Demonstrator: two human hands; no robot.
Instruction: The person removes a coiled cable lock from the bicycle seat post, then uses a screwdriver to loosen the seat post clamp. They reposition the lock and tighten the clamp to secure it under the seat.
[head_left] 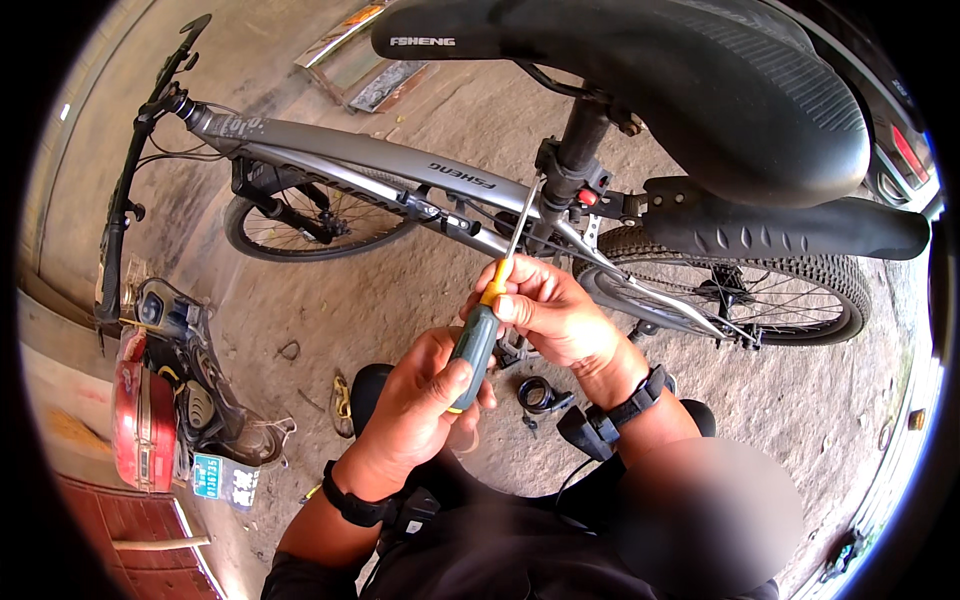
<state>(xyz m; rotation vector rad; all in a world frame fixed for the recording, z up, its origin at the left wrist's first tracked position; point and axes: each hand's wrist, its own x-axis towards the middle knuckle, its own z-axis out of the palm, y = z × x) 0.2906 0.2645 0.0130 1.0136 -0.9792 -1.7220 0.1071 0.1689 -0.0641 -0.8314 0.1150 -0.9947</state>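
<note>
Gripping screwdriver (478,335), bicycle (400,180) ahead, scooter (170,390) beside

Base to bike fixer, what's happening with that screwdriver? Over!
Left hand wrapped round grey-and-yellow-handled screwdriver. Right hand pinching its shaft by the handle. Tip up against grey bicycle frame near seat post. Nothing blocking it.

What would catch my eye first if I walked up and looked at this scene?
Most likely the grey bicycle stretching across the concrete ground, its big black saddle looming at the top of the view. At the centre, the left hand grips a screwdriver by its green and yellow handle, while the right hand steadies its shaft, which points toward the seat post. A red scooter lies at the left.
</note>
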